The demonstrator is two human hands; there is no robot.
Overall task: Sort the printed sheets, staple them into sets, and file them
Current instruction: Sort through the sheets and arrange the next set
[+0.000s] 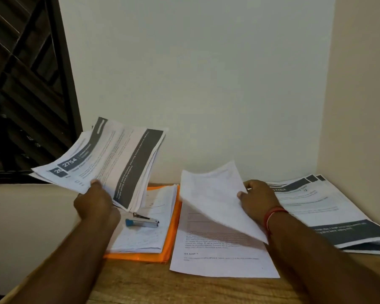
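2 bare forearms [75,249]; the wrist of the right hand [258,198] wears a red thread band [272,216] (several thin strands, some orange-tinged)

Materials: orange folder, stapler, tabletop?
Orange folder: probably thin plastic, going by its smooth, saturated, slightly glossy edge. Stapler: shiny metal body, blue end cap that looks plastic. Tabletop: wood or wood-look laminate, matte, with visible grain; cannot tell which.

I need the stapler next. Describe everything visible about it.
The stapler is small, with a silvery metal body and a blue plastic-looking end pointing left. It lies on the white sheets stacked in the open orange folder, just below the fanned stack held in the left hand. Nothing grips it.
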